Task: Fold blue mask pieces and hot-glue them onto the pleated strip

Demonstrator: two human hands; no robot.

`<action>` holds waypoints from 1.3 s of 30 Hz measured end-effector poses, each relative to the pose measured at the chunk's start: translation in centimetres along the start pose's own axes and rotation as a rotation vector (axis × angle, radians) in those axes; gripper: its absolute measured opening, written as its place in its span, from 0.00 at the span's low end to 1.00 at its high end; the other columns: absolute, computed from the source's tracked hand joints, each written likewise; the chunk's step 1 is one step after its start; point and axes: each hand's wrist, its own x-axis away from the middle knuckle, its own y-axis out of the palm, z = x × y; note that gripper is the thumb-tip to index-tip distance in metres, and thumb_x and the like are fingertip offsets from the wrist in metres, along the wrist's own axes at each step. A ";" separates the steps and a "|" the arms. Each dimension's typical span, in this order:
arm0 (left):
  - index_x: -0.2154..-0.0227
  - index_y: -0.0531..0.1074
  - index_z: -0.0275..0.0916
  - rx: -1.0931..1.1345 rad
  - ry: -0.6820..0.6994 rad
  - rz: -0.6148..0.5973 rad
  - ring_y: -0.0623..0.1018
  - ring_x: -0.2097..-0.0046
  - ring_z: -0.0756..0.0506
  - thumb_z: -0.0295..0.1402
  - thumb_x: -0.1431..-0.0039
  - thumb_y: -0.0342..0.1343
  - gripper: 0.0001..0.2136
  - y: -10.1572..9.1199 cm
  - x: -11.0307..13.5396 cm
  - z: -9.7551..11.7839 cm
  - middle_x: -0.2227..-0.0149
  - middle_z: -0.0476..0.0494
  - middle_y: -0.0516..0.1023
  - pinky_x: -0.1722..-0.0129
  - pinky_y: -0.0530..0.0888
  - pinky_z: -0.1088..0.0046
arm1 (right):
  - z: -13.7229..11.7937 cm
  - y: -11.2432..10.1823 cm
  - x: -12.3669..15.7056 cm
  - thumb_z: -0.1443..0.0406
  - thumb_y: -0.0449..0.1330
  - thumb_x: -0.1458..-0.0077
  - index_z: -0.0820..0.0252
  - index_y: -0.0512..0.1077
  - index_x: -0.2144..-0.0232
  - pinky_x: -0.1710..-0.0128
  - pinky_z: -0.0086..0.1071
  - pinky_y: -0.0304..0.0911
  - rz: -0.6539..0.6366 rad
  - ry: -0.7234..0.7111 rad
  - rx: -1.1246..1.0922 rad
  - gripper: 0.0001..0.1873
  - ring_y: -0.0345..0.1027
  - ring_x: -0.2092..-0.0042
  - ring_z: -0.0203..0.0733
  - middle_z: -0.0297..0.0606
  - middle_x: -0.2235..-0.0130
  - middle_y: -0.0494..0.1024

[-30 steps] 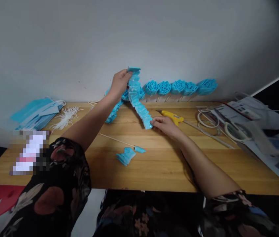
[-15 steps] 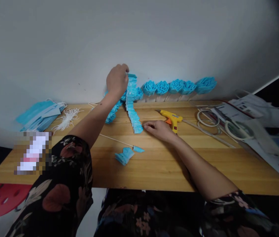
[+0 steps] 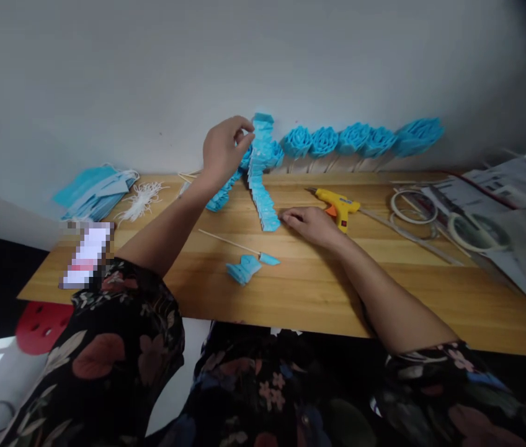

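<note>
A long pleated blue strip [image 3: 261, 180] stands up from the wooden table [image 3: 319, 279] against the white wall. My left hand [image 3: 222, 149] pinches its upper end, fingers closed round it. My right hand [image 3: 308, 224] lies on the table with its fingertips pressing the strip's lower end, just left of a yellow glue gun [image 3: 337, 203]. A second folded blue strip [image 3: 224, 194] trails down behind my left wrist. Nearer me lie a thin wooden stick [image 3: 230, 242] with a blue tip and a small folded blue piece [image 3: 243, 270].
Several blue fabric roses on sticks [image 3: 360, 139] lean against the wall at the back. Blue face masks [image 3: 93, 191] and a bundle of white ear loops [image 3: 139, 200] lie at the left. Tape rolls [image 3: 412, 208] and printed papers [image 3: 505, 211] cover the right end.
My left hand lowered the top of the strip toward the wall, and my right hand slid the bottom end left. The strip now stands steeper. The camera view shifted down and left.
</note>
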 end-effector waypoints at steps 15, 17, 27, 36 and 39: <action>0.78 0.78 0.43 -0.077 -0.043 -0.820 0.72 0.70 0.47 0.27 0.50 0.64 0.05 -2.1 12.3 1.9 0.74 0.49 0.78 0.63 0.61 0.70 | 0.1 -1.0 0.2 0.52 0.57 0.40 0.56 0.71 0.75 0.68 0.36 0.54 -0.057 -0.034 -0.209 0.18 0.63 0.71 0.40 0.36 0.74 0.74; 0.75 0.79 0.42 -0.138 -0.012 -0.885 0.73 0.69 0.47 0.28 0.46 0.62 0.04 -3.3 12.5 2.1 0.72 0.47 0.80 0.64 0.61 0.71 | 0.4 -0.9 0.2 0.50 0.57 0.40 0.56 0.71 0.75 0.68 0.36 0.54 -0.063 -0.032 -0.234 0.20 0.62 0.71 0.40 0.36 0.74 0.73; 0.57 0.77 0.39 -0.281 0.163 -1.108 0.77 0.54 0.43 0.32 0.41 0.63 0.10 -6.5 16.7 3.1 0.56 0.41 0.80 0.54 0.69 0.70 | 1.1 -0.7 0.0 0.49 0.58 0.39 0.56 0.72 0.73 0.68 0.36 0.58 -0.090 -0.014 -0.218 0.20 0.64 0.69 0.41 0.38 0.72 0.74; 0.63 0.77 0.37 0.280 -0.189 -0.693 0.77 0.63 0.49 0.38 0.39 0.64 0.09 -6.0 15.6 3.0 0.64 0.44 0.81 0.59 0.72 0.72 | -1.9 -1.6 1.0 0.45 0.63 0.42 0.56 0.80 0.65 0.64 0.35 0.66 0.001 -0.072 -0.568 0.21 0.74 0.60 0.44 0.41 0.62 0.83; 0.67 0.75 0.36 0.571 -0.313 -0.553 0.76 0.67 0.50 0.43 0.43 0.68 0.14 -3.9 14.3 2.9 0.69 0.47 0.78 0.63 0.73 0.72 | -3.0 -2.3 1.6 0.43 0.64 0.44 0.52 0.81 0.54 0.57 0.37 0.71 -0.091 -0.100 -0.801 0.26 0.76 0.51 0.48 0.42 0.54 0.84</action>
